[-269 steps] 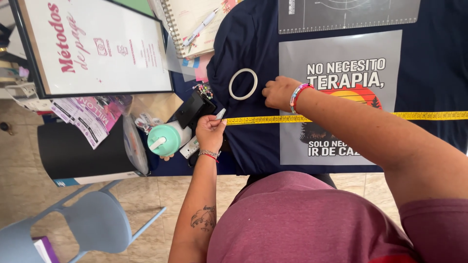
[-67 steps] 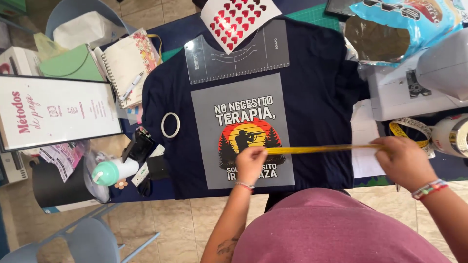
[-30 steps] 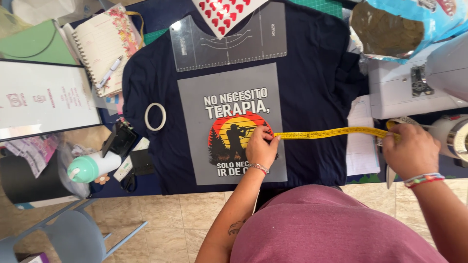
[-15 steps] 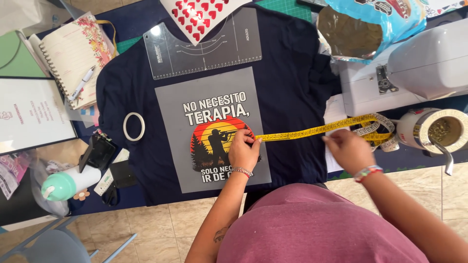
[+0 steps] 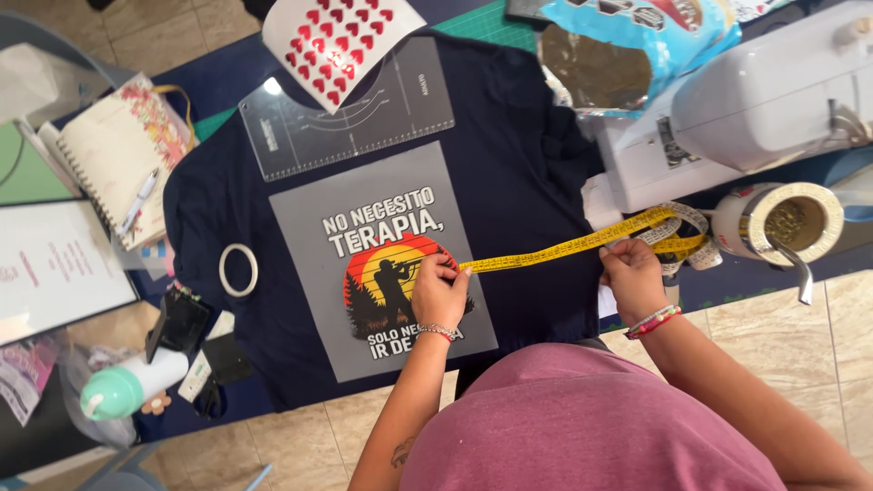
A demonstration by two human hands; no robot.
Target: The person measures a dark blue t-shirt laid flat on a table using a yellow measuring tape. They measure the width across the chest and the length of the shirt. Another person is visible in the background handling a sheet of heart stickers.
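**Tape stretched from print to shirt side**

Nearest, left hand [image 5: 441, 291] closed on the free end of the yellow measuring tape [image 5: 546, 253], fingertips pressing it onto the right part of the grey printed transfer sheet [image 5: 309, 236]. Right hand [image 5: 629, 273] pinching the same tape further along, just past the right side of the navy T-shirt [image 5: 527, 164]. Spare tape lying in loops beyond that hand.

Probably best done so: hold the pinned end dead on the sheet's edge, not inside it. Pull the span taut and flat on the cloth, level with the sheet's lower border. Read straight down at the shirt's side. Press lightly, since the loose sheet looks likely to slide.

Front table edge close under both wrists, the shirt hem hanging over it; little room to draw back there. Open cloth between the two hands, free for sliding the tape.

To the right, tight: large tape roll on a dispenser [image 5: 782, 218] just beside the loops, white sewing machine [image 5: 755, 100] behind them. To the left, a small white tape ring [image 5: 238, 270] lying apart from the sheet.

Farther off, clear ruler guide [image 5: 364, 118] touching the sheet's top edge, red heart sticker sheet [image 5: 341, 36] overlapping its far side.
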